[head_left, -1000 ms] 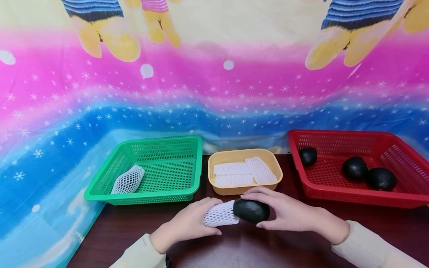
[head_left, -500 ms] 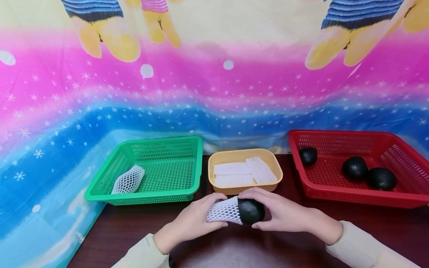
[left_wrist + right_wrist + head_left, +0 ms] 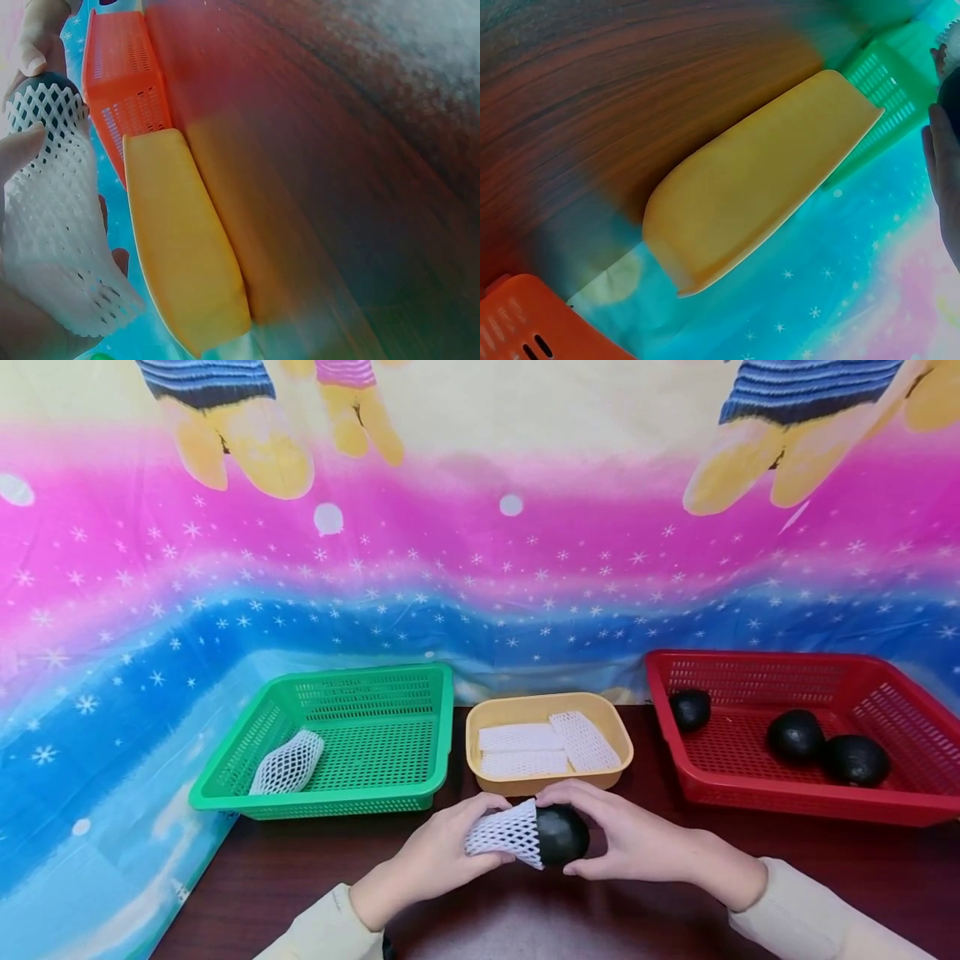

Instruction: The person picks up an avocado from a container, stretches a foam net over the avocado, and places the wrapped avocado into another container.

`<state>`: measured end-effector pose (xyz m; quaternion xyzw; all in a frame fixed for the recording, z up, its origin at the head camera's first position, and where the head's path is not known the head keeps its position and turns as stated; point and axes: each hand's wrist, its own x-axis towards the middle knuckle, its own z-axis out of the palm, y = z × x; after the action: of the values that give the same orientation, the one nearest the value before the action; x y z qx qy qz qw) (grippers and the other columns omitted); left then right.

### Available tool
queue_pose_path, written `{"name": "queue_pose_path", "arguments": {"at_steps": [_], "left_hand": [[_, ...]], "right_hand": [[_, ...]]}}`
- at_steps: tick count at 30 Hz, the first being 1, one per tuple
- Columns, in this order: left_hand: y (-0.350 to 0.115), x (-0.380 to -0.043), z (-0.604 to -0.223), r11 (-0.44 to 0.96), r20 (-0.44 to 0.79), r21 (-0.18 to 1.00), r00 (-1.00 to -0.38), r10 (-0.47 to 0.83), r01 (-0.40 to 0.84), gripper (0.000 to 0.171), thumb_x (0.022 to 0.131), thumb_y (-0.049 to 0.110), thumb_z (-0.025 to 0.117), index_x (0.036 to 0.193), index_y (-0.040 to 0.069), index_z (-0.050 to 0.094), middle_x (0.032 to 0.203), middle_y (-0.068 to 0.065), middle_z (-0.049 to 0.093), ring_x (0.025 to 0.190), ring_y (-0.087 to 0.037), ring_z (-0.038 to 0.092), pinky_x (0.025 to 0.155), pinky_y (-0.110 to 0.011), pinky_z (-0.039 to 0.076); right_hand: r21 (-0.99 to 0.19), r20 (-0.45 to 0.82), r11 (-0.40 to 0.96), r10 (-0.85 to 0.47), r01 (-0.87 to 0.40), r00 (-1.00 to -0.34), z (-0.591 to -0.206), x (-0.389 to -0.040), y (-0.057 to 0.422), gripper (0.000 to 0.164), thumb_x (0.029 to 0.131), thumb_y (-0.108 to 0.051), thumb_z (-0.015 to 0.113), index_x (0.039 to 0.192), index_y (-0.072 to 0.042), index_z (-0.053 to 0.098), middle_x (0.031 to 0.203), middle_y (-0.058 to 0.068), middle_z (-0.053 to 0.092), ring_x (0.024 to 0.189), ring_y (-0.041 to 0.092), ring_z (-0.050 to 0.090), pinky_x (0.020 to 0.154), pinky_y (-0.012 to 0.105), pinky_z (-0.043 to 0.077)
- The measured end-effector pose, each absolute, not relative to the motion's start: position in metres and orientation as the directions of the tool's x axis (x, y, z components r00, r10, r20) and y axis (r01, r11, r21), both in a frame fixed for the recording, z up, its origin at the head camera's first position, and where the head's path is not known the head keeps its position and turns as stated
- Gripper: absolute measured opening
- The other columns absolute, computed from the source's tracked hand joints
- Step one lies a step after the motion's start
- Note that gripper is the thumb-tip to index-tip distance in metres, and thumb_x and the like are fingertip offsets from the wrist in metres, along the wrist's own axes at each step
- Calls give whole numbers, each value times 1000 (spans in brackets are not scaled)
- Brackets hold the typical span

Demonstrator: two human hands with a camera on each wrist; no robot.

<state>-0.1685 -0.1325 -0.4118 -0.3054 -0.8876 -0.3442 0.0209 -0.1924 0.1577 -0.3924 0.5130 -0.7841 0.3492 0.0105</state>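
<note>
In the head view my left hand (image 3: pixel 431 852) holds a white foam net sleeve (image 3: pixel 504 835) between thumb and fingers. The sleeve's right end is stretched around the left part of a dark avocado (image 3: pixel 564 835). My right hand (image 3: pixel 637 839) grips the bare right side of that avocado, fingers over the top and thumb below. The left wrist view shows the net (image 3: pixel 64 217) running the length of the left palm, with the dark fruit (image 3: pixel 49 81) at its far mouth. Only a sliver of avocado (image 3: pixel 950 101) shows at the edge of the right wrist view.
A green basket (image 3: pixel 442 752) at left holds one netted fruit (image 3: pixel 288 764). Flat net sleeves (image 3: pixel 521 737) lie in a yellow tub (image 3: pixel 549 785) behind my hands. At right, a red basket (image 3: pixel 810 797) contains several bare avocados (image 3: pixel 855 760). A printed cloth (image 3: pixel 480 552) hangs behind.
The avocado has moved left into the sleeve's mouth, and the net now covers part of it. Both hands have come closer together. During the last half second, only slight movement shows.
</note>
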Motion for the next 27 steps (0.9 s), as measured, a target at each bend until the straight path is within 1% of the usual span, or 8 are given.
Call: {"name": "queue_pose_path", "arguments": {"at_steps": [5, 8, 10, 14, 18, 20, 25, 27], "left_hand": [[-132, -169, -411, 569, 253, 611, -817, 518, 550, 48, 89, 32, 82, 130, 26, 59, 120, 9, 65, 101, -8, 62, 87, -31, 53], [-132, -169, -410, 556, 263, 623, -817, 513, 550, 49, 88, 31, 83, 131, 25, 59, 120, 9, 65, 101, -9, 62, 88, -32, 53], [-132, -169, -410, 549, 272, 624, -814, 514, 556, 51, 88, 31, 84, 132, 24, 58, 121, 9, 65, 102, -9, 61, 89, -32, 52], [-131, -169, -410, 530, 284, 631, -804, 522, 567, 54, 86, 30, 85, 134, 23, 58, 123, 8, 64, 103, -9, 61, 90, -32, 52], [-130, -170, -411, 483, 304, 654, -787, 537, 583, 58, 84, 28, 87, 135, 21, 59, 123, 6, 65, 103, -10, 62, 90, -31, 52], [-129, -170, -412, 464, 312, 663, -780, 542, 587, 61, 83, 27, 88, 136, 20, 59, 124, 5, 65, 104, -11, 62, 90, -31, 52], [-128, -169, -412, 440, 296, 695, -784, 546, 569, 65, 81, 29, 90, 138, 19, 59, 128, 3, 64, 107, -13, 62, 93, -32, 52], [-127, -170, -411, 433, 291, 701, -782, 552, 567, 67, 81, 29, 90, 139, 20, 58, 129, 4, 64, 108, -12, 61, 94, -32, 51]], "right_hand": [[-643, 388, 152, -781, -751, -490, -392, -189, 158, 73, 79, 5, 84, 140, -16, 49, 140, 11, 44, 125, 20, 50, 90, 32, 56], [-657, 408, 126, -769, -743, -492, -392, -188, 158, 73, 78, 9, 83, 138, -16, 50, 136, 6, 45, 124, 18, 49, 89, 33, 57], [-648, 431, 109, -763, -754, -481, -393, -189, 158, 72, 78, 9, 83, 137, -15, 51, 134, 5, 46, 123, 18, 50, 87, 33, 57], [-657, 460, 72, -751, -751, -474, -395, -190, 159, 66, 80, 5, 84, 136, -11, 52, 134, 9, 48, 123, 18, 51, 85, 34, 58], [-694, 455, 51, -742, -718, -493, -398, -189, 159, 59, 84, 0, 83, 134, -12, 54, 136, 10, 48, 124, 18, 53, 87, 35, 58], [-694, 459, 49, -738, -718, -494, -399, -188, 160, 58, 83, -1, 84, 132, -13, 56, 136, 9, 49, 124, 18, 53, 88, 35, 58], [-593, 516, 90, -721, -800, -463, -402, -190, 160, 59, 77, -5, 91, 127, -17, 61, 133, 5, 56, 120, 17, 57, 84, 33, 59], [-550, 540, 95, -718, -830, -440, -403, -192, 160, 59, 77, -7, 91, 127, -15, 62, 132, 7, 57, 117, 17, 58, 81, 33, 59]]}}
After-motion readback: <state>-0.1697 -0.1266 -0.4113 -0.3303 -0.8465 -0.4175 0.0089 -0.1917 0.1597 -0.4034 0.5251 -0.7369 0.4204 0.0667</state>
